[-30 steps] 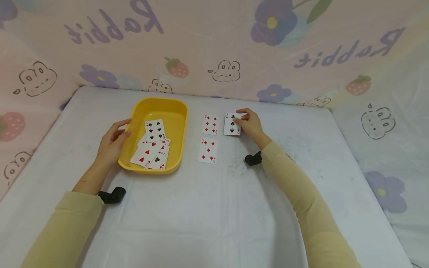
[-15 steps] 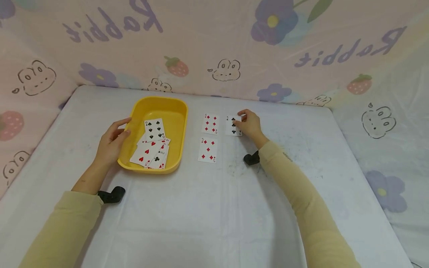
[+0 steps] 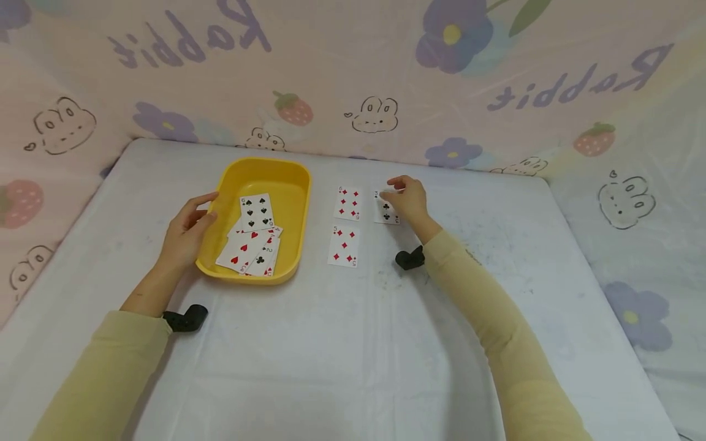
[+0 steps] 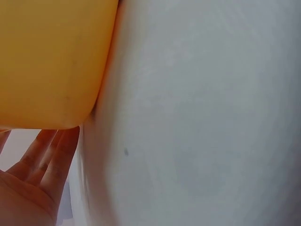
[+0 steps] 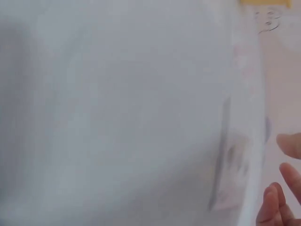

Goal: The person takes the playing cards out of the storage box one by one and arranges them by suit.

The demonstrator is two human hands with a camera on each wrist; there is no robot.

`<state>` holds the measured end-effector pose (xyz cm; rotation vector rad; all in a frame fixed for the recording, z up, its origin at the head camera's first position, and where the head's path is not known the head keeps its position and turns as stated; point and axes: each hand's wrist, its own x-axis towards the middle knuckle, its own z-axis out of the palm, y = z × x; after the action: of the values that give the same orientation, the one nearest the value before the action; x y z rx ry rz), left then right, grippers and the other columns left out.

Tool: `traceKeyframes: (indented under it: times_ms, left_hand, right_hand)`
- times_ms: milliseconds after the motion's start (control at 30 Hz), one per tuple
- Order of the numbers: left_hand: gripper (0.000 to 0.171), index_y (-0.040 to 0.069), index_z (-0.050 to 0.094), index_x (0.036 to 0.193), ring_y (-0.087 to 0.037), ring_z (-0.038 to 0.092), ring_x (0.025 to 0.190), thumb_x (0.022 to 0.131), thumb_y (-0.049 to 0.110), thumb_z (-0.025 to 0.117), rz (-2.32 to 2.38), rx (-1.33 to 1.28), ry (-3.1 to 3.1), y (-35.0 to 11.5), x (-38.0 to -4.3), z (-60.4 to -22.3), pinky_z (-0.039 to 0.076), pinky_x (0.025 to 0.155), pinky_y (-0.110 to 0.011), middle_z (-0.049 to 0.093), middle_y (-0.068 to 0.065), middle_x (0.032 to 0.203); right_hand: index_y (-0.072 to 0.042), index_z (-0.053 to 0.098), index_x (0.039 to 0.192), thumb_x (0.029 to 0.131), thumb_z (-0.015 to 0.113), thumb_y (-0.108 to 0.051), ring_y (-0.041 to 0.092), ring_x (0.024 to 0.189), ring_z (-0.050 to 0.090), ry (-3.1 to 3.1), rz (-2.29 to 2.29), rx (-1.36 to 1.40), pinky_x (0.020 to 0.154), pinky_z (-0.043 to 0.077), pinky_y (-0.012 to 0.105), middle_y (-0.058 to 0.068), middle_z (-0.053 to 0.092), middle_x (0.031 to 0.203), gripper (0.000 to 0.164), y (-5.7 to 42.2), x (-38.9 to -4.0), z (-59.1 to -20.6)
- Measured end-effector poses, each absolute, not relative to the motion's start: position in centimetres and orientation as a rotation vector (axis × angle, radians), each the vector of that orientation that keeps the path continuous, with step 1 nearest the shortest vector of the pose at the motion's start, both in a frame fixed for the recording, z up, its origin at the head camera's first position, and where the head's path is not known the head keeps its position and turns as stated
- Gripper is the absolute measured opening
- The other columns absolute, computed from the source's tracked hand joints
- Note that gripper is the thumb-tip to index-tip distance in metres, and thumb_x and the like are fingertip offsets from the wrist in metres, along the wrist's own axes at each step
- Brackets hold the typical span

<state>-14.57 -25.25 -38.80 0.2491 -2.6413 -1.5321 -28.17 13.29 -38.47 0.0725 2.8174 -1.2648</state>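
Well, the fingers (image 5: 291, 180) of the right hand (image 3: 409, 199) are loosely bent, a slim gap between thumb and forefinger, nothing gripped. They are over the three of clubs (image 3: 387, 213), which lies face up on the table (image 3: 287, 367) and is partly covered by the hand; whether a fingertip touches it is hard to tell, since the right wrist view is blurred.

The left hand (image 3: 184, 236) has its thumb spread away from nearly straight fingers (image 4: 61, 162), which rest along the outer wall of the yellow tray (image 3: 289, 208); thumb and forefinger tips meet the tray's left rim.

In the tray, the six of spades (image 3: 256, 212) overlaps the far side of a loose heap, where the three of hearts (image 3: 242, 248) and the two of clubs (image 3: 263, 258) show, other cards half hidden beneath.

Between the tray and the three of clubs lie the six of diamonds (image 3: 348, 203) and, nearer the person, the five of diamonds (image 3: 344, 247), well apart from the tray.

Pale yellow sleeves (image 3: 107, 367) cover both forearms. A patterned curtain (image 3: 331, 55) stands behind the table.
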Motion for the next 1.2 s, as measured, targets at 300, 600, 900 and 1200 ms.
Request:
traceKeyframes:
  times_ms: [300, 600, 900, 1200]
  left_hand:
    - [0.045, 0.024, 0.041, 0.146, -0.007, 0.049, 0.092, 0.101, 0.032, 0.041, -1.563, 0.217, -2.611, -25.5, -14.7, -39.0, 0.042, 0.072, -0.008, 0.053, -0.021, 0.124]
    - [0.046, 0.022, 0.039, 0.147, -0.013, 0.049, 0.097, 0.102, 0.031, 0.040, -1.568, 0.227, -2.620, -25.6, -15.0, -39.2, 0.041, 0.072, -0.008, 0.053, -0.023, 0.127]
    - [0.046, 0.025, 0.039, 0.147, -0.019, 0.048, 0.100, 0.102, 0.033, 0.039, -1.562, 0.259, -2.631, -25.2, -14.8, -38.7, 0.040, 0.074, -0.009, 0.052, -0.024, 0.129]
    - [0.045, 0.029, 0.040, 0.146, -0.021, 0.048, 0.101, 0.101, 0.035, 0.038, -1.561, 0.291, -2.637, -25.2, -14.8, -38.8, 0.041, 0.076, -0.010, 0.051, -0.020, 0.129]
  right_hand:
    - [-0.004, 0.063, 0.122, 0.086, 0.069, -0.021, 0.025, 0.110, 0.056, 2.630, -1.501, 0.063, 0.087, 0.046, 0.032, 0.013, 0.060, 0.120, 0.040, 9.9, -27.5, -35.9]
    - [-0.007, 0.064, 0.120, 0.086, 0.071, -0.022, 0.020, 0.101, 0.053, 2.482, -1.466, -0.111, 0.087, 0.046, 0.029, 0.008, 0.060, 0.116, 0.038, 4.3, -26.4, -33.0]
    - [-0.007, 0.066, 0.118, 0.084, 0.072, -0.024, 0.018, 0.097, 0.057, 2.401, -1.276, -0.306, 0.087, 0.047, 0.026, 0.006, 0.064, 0.115, 0.038, 0.0, -25.2, -31.7]
    - [-0.009, 0.068, 0.112, 0.082, 0.074, -0.022, 0.019, 0.092, 0.060, 2.323, -1.098, -0.310, 0.087, 0.048, 0.029, 0.004, 0.063, 0.109, 0.033, -3.4, -23.8, -31.5]
